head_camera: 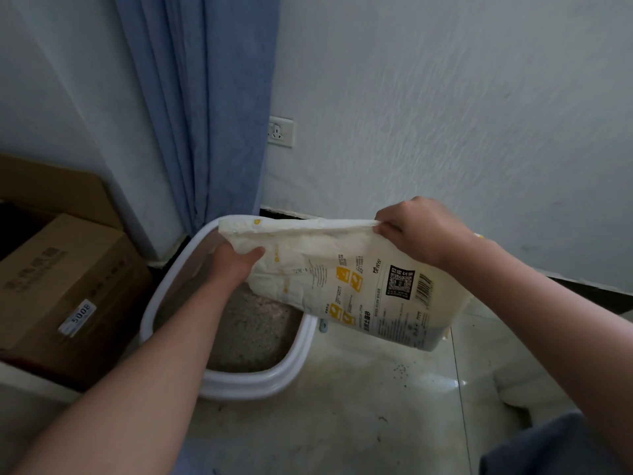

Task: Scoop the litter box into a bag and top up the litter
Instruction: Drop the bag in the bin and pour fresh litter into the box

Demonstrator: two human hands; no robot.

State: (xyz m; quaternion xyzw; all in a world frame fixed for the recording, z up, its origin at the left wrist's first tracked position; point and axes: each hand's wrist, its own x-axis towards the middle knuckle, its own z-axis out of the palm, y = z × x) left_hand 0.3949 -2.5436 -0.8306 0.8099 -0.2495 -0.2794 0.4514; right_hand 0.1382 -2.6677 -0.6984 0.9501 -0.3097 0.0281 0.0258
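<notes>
White wall [445, 97] with a rippled, textured finish, meeting another wall in a corner; blue curtain [205, 108] hanging in folds down that corner; white socket [281, 132] on the wall just beside the curtain; dark skirting [589, 286] along the wall's foot; pale glossy floor [376, 406], tiled, stained, with dark specks scattered; brown cardboard boxes [68, 279] at left, one bearing a white label [78, 317]; dim, even light.
</notes>
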